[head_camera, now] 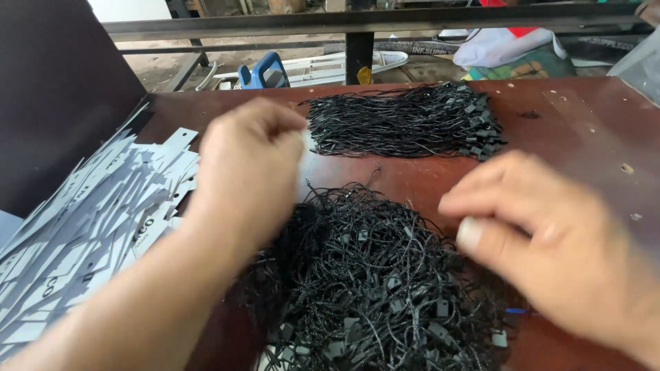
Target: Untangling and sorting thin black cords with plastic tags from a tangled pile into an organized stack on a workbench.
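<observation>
Left hand (251, 161): I see it raised over the bench, blurred, fingers curled inward with the tips pinched together; whether a cord sits in the pinch I cannot tell.
Right hand (550, 244): I see it low at the right, blurred, fingers loosely bent, thumb flat beneath them; I cannot tell whether it holds anything.
Loose cords (371, 282): a tangled mound of thin black braided strings with small square plastic ends, lying on the bench between and under both hands.
Bundled cords (405, 120): the same black strings laid straight and parallel in a flat sheaf, farther back, apart from the mound.
Paper tags (89, 227): a slipping heap of narrow white card strips, each with a punched hole, at the left beside my left forearm.
Bench (584, 130): smooth reddish-brown board, scuffed and speckled.
Frame (357, 20): dark steel bars behind the bench.
Blue object (265, 72): moulded plastic, on the floor beyond.
</observation>
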